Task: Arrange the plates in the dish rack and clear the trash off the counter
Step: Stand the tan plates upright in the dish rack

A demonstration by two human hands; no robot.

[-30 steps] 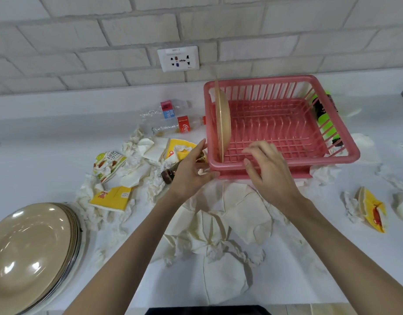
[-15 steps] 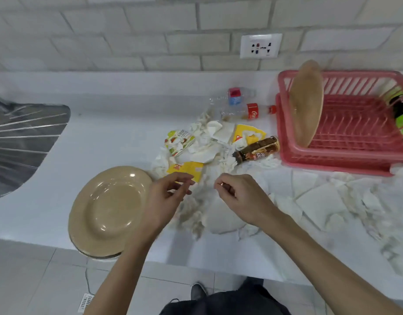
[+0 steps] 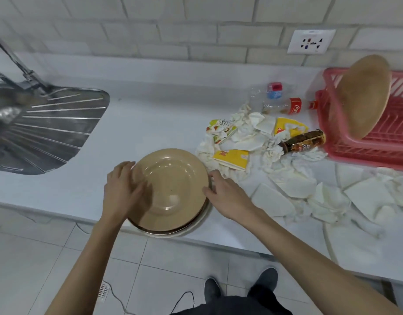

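In the head view we are looking down at the plates [image 3: 171, 189], which are sitting as a flat stack at the front edge of the counter [image 3: 150, 123], directly between our two hands. Our left hand [image 3: 124, 189] is lying with spread, fairly straight fingers over the left rim of the top plate, though blur is hiding the thumb. Our right hand [image 3: 225, 196] is touching the right rim with loosely bent fingertips, and we cannot tell whether it is pinching the edge yet. Both hands are equally near, on opposite sides of the stack. The rack [image 3: 366, 153] is standing well apart toward the counter's right end, already holding one plate [image 3: 361, 96] on edge, with the trash [image 3: 252, 137] lying between. We are judging that the lift will be travelling rightward over that litter.
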